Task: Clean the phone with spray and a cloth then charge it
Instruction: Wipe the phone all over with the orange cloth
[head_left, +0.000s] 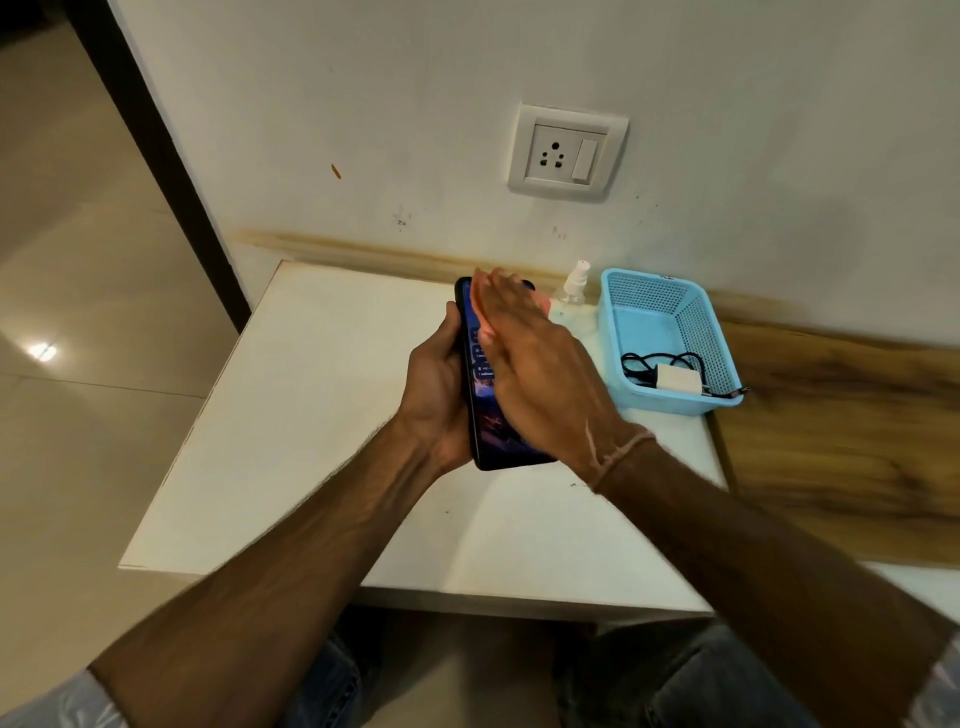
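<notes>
My left hand (439, 387) grips a dark phone (480, 410) by its left edge, held above the white table (291, 426) with its lit screen facing right. My right hand (530, 364) lies flat against the screen, pressing a pink cloth (543, 306) of which only a small bit shows past the fingers. A clear spray bottle (571, 288) with a white nozzle stands on the table just behind the hands. A white charger (675, 384) with a black cable (649, 364) lies in a blue basket (623, 312).
A white wall socket (566, 150) with a switch sits on the wall above the table. A wood-grain surface (841, 426) adjoins the table on the right. Tiled floor lies to the left, and my knees are below the table's near edge.
</notes>
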